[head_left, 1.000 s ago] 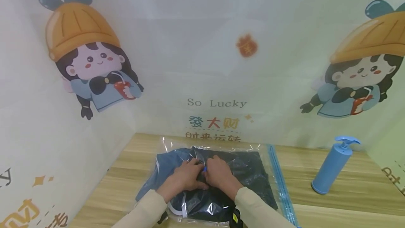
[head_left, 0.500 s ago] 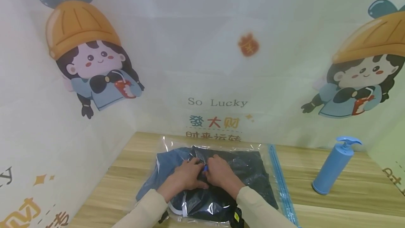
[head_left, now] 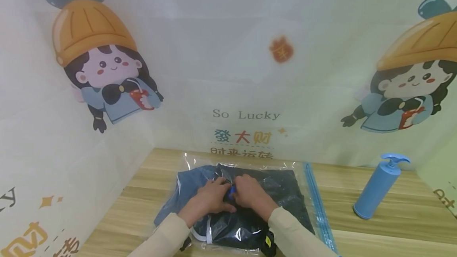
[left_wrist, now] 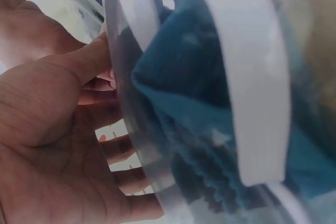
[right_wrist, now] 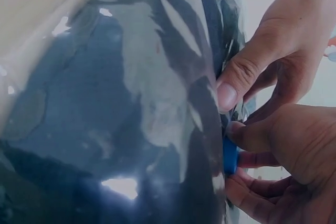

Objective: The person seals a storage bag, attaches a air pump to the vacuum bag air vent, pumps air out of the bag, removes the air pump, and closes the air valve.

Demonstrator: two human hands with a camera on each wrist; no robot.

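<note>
Right hand (head_left: 250,192) pinching blue valve cap (right_wrist: 230,155) between thumb and fingers, atop clear vacuum storage bag (head_left: 190,163). Left hand (head_left: 213,198) just beside, loose, fingers spread over bag. Under both hands: bag, blue and dark clothing (head_left: 282,188) inside, lying on wood-grain counter (head_left: 135,195). Right of hands: bag's blue zip strip (head_left: 317,203), then blue hand pump (head_left: 377,190), standing. Beyond hands: cartoon-printed backdrop (head_left: 225,58).

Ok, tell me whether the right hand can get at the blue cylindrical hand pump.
Probably yes, once free: the right hand pinches a small blue plastic cap, but nothing upright blocks its way across the clear plastic bag to the pump.
</note>
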